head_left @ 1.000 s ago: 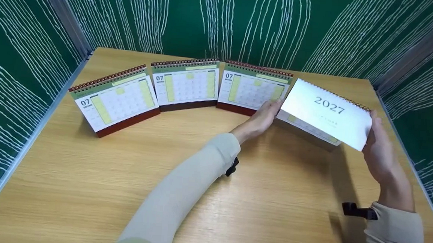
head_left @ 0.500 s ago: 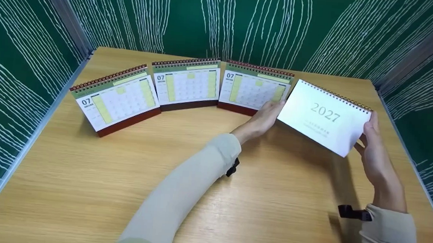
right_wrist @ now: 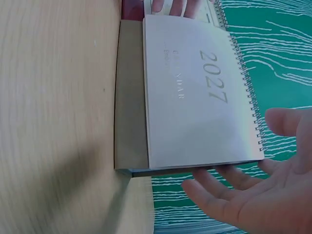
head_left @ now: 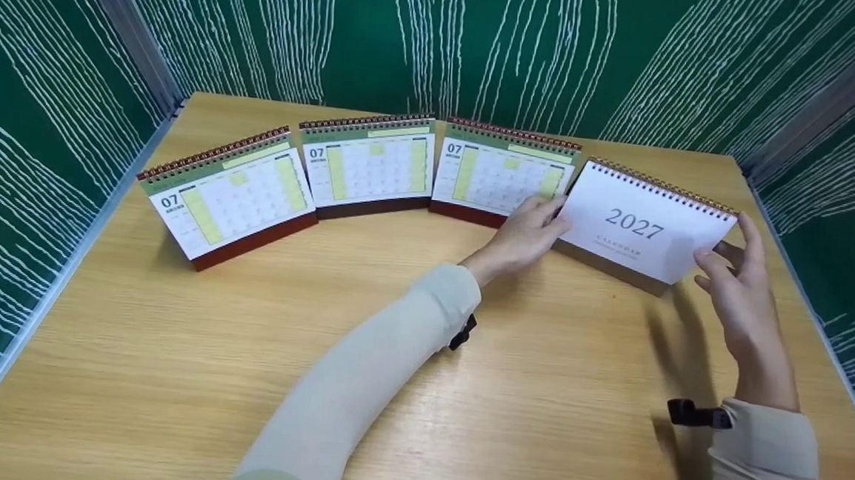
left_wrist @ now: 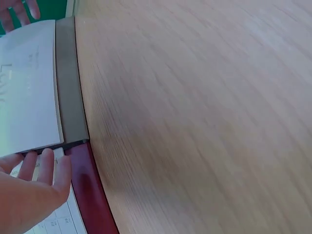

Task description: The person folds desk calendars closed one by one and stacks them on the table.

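Observation:
A desk calendar (head_left: 636, 223) with a white cover reading 2027 stands tilted back on a brown base (right_wrist: 129, 97) at the right of a curved row. My left hand (head_left: 524, 235) is at its left edge, thumb by the cover; in the left wrist view, the left fingertips (left_wrist: 47, 156) meet that edge in front of the neighbouring calendar. On the other side, my right hand (head_left: 744, 289) has its fingers spread loosely around the right edge, index finger up by the spiral corner. The right wrist view shows the right fingers (right_wrist: 209, 187) along that edge, thumb apart from it.
Several more desk calendars stand leftward, each on page 07: one (head_left: 506, 174) beside my left hand, a middle one (head_left: 369, 166), and an angled one (head_left: 229, 198) at far left. Green walls (head_left: 366, 36) with white lines enclose the wooden table (head_left: 241, 377).
The raised 2027 cover page has come down flat over the calendar's front. My right hand has loosened from the page, and my left thumb has come forward by the cover.

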Demonstrator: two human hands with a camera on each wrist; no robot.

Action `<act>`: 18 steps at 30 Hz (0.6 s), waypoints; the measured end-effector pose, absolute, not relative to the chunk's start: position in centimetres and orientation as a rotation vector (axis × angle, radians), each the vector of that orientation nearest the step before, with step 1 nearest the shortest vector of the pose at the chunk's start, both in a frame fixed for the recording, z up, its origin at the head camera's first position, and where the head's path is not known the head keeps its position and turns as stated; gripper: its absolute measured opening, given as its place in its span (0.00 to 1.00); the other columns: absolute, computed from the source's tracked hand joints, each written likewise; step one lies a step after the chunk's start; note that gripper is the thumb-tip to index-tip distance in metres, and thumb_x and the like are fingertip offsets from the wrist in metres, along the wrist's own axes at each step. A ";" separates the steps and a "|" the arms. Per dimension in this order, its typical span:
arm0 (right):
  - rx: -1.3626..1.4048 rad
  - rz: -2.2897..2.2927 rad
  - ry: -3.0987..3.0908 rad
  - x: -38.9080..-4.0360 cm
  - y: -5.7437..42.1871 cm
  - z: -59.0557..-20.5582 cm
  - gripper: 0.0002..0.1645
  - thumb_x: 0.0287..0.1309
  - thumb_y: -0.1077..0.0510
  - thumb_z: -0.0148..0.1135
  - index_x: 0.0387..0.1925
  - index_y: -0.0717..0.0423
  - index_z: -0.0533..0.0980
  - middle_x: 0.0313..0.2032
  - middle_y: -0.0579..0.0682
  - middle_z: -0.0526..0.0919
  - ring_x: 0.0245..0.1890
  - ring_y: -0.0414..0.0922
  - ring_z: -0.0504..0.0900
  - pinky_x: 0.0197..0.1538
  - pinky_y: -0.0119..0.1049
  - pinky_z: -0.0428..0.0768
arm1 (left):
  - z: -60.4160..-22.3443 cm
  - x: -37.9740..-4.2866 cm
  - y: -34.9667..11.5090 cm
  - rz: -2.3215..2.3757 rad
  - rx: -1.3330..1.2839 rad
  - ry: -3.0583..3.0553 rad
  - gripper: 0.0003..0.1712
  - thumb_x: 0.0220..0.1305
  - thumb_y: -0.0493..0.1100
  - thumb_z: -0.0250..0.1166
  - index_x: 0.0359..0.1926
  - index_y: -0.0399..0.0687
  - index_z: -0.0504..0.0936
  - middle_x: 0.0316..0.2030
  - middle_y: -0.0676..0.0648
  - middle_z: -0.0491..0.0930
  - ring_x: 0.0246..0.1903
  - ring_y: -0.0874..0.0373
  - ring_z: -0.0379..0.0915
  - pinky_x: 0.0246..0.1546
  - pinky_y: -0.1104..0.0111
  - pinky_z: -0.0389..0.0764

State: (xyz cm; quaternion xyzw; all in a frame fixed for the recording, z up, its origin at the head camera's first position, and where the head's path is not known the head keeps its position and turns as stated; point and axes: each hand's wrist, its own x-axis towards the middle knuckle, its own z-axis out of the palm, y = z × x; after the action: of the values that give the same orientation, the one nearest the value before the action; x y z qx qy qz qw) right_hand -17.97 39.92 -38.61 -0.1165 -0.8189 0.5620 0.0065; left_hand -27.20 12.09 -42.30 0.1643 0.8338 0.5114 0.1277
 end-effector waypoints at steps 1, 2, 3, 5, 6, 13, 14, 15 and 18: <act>-0.390 1.728 -2.570 -18.1 40.0 -38.6 0.48 0.81 0.41 0.51 0.84 0.21 0.32 0.86 0.54 0.42 0.81 0.58 0.52 0.81 0.53 0.61 | -42.3 -27.2 12.2 1.473 0.481 2.446 0.33 0.84 0.57 0.50 0.84 0.60 0.61 0.73 0.54 0.67 0.69 0.62 0.65 0.69 0.71 0.68; -0.410 1.705 -2.574 -18.2 40.1 -38.7 0.47 0.81 0.40 0.51 0.84 0.20 0.34 0.85 0.55 0.43 0.80 0.58 0.54 0.80 0.51 0.64 | -42.3 -27.2 12.2 1.462 0.484 2.464 0.33 0.84 0.56 0.51 0.84 0.60 0.60 0.73 0.54 0.67 0.70 0.62 0.64 0.70 0.71 0.67; -0.429 1.683 -2.574 -18.4 40.1 -38.8 0.46 0.81 0.40 0.51 0.84 0.20 0.35 0.85 0.55 0.45 0.79 0.57 0.56 0.78 0.48 0.67 | -42.2 -27.1 12.3 1.456 0.486 2.474 0.33 0.84 0.56 0.51 0.84 0.60 0.60 0.74 0.54 0.66 0.71 0.62 0.63 0.71 0.71 0.66; -0.460 1.659 -2.566 -18.6 40.3 -39.0 0.45 0.81 0.40 0.50 0.84 0.19 0.37 0.84 0.56 0.49 0.76 0.56 0.61 0.75 0.42 0.71 | -42.2 -27.1 12.4 1.448 0.491 2.489 0.34 0.84 0.55 0.52 0.84 0.60 0.59 0.75 0.54 0.66 0.72 0.62 0.63 0.72 0.72 0.65; -0.472 1.652 -2.560 -18.7 40.4 -39.1 0.44 0.81 0.40 0.50 0.84 0.19 0.38 0.83 0.57 0.51 0.74 0.55 0.64 0.73 0.38 0.74 | -42.2 -27.1 12.4 1.448 0.491 2.492 0.34 0.84 0.55 0.52 0.84 0.60 0.59 0.75 0.54 0.66 0.73 0.62 0.62 0.73 0.71 0.65; -0.499 1.644 -2.456 -19.2 40.4 -40.0 0.41 0.82 0.47 0.51 0.85 0.24 0.46 0.69 0.51 0.69 0.62 0.46 0.75 0.52 0.20 0.81 | -42.3 -27.0 12.5 1.462 0.534 2.524 0.36 0.83 0.52 0.54 0.85 0.58 0.57 0.75 0.53 0.66 0.72 0.63 0.63 0.72 0.73 0.65; -0.502 1.637 -2.443 -19.2 40.3 -40.1 0.40 0.82 0.49 0.51 0.85 0.24 0.47 0.67 0.49 0.70 0.61 0.45 0.75 0.51 0.19 0.80 | -42.3 -27.0 12.5 1.462 0.540 2.524 0.36 0.83 0.52 0.55 0.85 0.58 0.57 0.74 0.53 0.66 0.69 0.63 0.65 0.70 0.73 0.66; -0.505 1.626 -2.441 -19.3 40.3 -40.2 0.40 0.82 0.49 0.51 0.85 0.24 0.47 0.67 0.49 0.70 0.61 0.44 0.74 0.51 0.18 0.80 | -42.4 -27.0 12.6 1.464 0.541 2.522 0.36 0.83 0.51 0.55 0.85 0.58 0.56 0.73 0.53 0.67 0.67 0.64 0.66 0.68 0.74 0.67; -0.517 1.647 -2.406 -19.5 40.1 -40.4 0.40 0.82 0.53 0.51 0.84 0.24 0.49 0.68 0.49 0.70 0.62 0.44 0.71 0.51 0.18 0.80 | -42.6 -27.0 12.7 1.472 0.538 2.506 0.38 0.82 0.51 0.57 0.85 0.58 0.54 0.71 0.53 0.66 0.60 0.65 0.66 0.63 0.76 0.69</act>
State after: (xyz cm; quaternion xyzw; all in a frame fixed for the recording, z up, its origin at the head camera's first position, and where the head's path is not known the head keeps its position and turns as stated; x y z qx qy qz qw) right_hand -19.47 40.12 -40.44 -0.1740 -0.8091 0.5540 0.0901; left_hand -27.01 12.74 -42.56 0.1811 0.8442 0.4959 0.0930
